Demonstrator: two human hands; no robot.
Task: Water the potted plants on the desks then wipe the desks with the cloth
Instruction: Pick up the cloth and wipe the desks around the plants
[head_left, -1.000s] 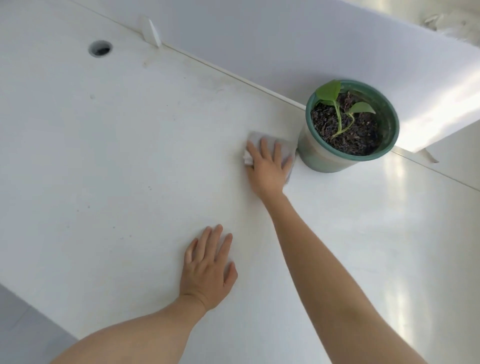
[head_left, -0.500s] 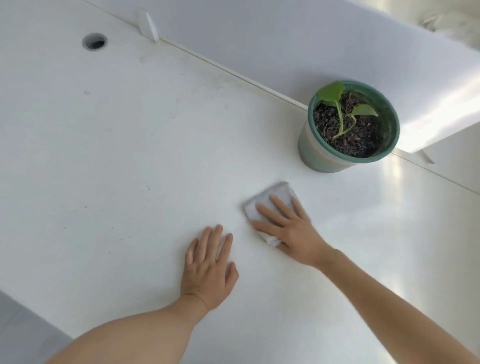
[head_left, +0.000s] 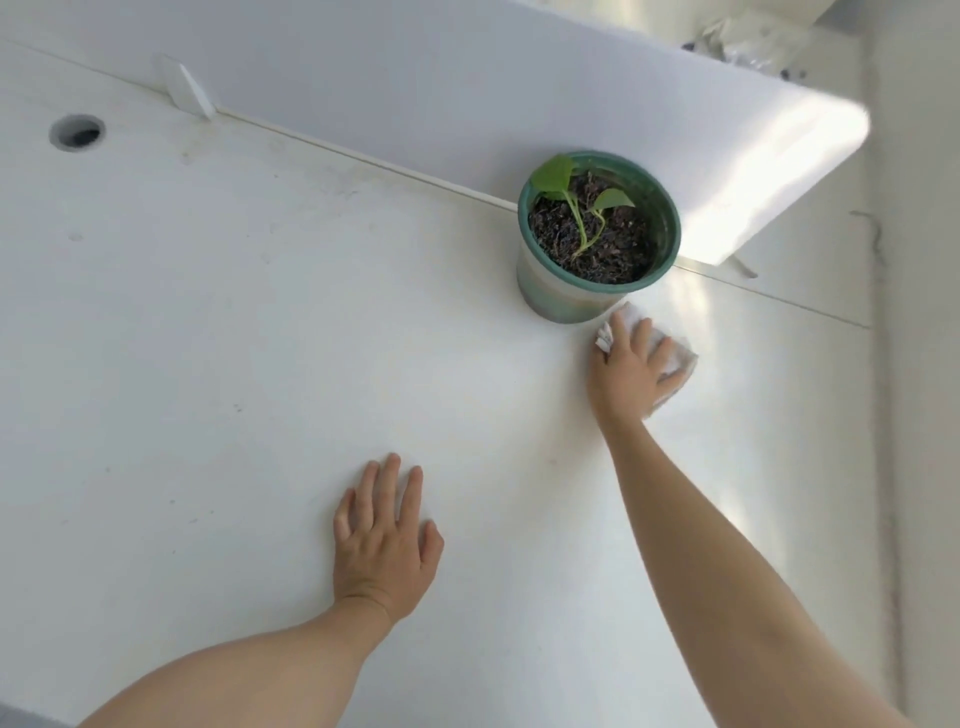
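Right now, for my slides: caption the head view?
Right hand presses cloth to desk beside potted plant; left hand rests flat.

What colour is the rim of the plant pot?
Dark green; the pot rim shows best in the head view.

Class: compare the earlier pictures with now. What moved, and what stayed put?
The right hand, pressing the white cloth flat, wiped from the left of the potted plant, back toward the person, then out to its front right. The left hand stayed flat on the desk; the potted plant did not move.
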